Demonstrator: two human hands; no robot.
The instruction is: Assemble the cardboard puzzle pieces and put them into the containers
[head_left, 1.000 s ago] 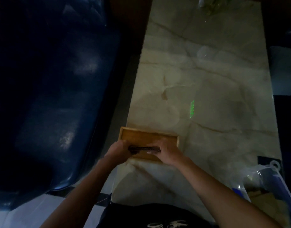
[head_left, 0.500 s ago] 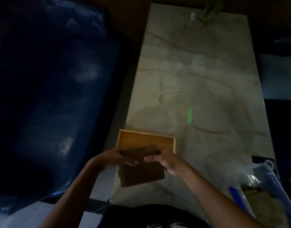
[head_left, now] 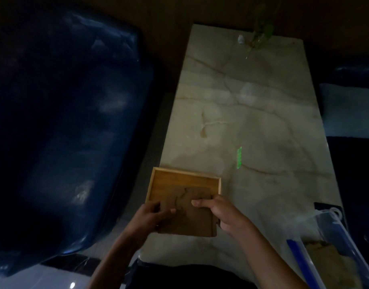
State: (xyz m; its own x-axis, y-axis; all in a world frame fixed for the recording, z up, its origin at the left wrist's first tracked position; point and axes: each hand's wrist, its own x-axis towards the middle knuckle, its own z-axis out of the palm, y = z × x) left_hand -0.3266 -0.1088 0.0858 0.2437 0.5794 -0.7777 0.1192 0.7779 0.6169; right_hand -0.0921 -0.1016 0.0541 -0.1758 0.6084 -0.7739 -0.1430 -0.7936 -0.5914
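Note:
A shallow wooden tray (head_left: 180, 177) lies on the marble table (head_left: 252, 126) near its left front corner. A flat brown cardboard puzzle (head_left: 192, 215), with jigsaw seams showing, lies partly over the tray's near side and sticks out toward me. My left hand (head_left: 153, 215) grips the puzzle's left edge, thumb on top. My right hand (head_left: 223, 213) holds its right edge, fingers spread over the top. The tray's near rim is hidden under the puzzle and my hands.
A dark blue sofa (head_left: 64, 122) fills the left side. A clear plastic bag (head_left: 333, 253) with blue trim and brown cardboard inside sits at the table's right front corner. A plant (head_left: 260, 32) and a small white object (head_left: 240, 39) stand at the far end.
The stack I held edge-on over the tray has been tipped flat, face up. The puzzle now lies across the tray's near side, with both hands still on its edges.

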